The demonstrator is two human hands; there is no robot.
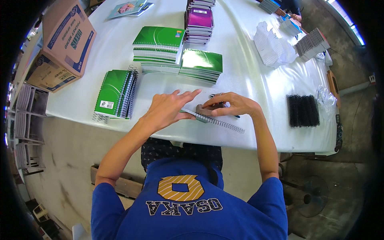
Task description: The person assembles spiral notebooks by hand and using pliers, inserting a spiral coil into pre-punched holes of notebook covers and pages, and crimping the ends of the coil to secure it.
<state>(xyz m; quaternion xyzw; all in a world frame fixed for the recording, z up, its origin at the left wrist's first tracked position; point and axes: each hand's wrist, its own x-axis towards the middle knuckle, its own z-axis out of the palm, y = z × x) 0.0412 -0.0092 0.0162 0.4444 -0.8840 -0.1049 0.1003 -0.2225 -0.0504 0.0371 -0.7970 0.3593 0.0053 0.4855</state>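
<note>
Just in front of me, near the table's front edge, a small notebook (189, 111) is held nearly edge-on. A metal spiral coil (225, 124) runs along its bound edge and sticks out to the right past it. My left hand (170, 107) grips the notebook at its left end, thumb below, with some fingers stretched out. My right hand (233, 105) is closed at the coil side, its fingertips on a small brownish piece (203, 109) whose kind I cannot make out. A dark slim tool (215, 95) lies partly hidden behind the right hand.
Spiral-bound green notebooks (112, 91) stand to the left. Stacked green notebooks (158, 46) and purple ones (199, 19) rise behind my hands. A cardboard box (66, 42) is at far left; black coils (303, 111) lie at right. Another person's hand (296, 17) works at the far right.
</note>
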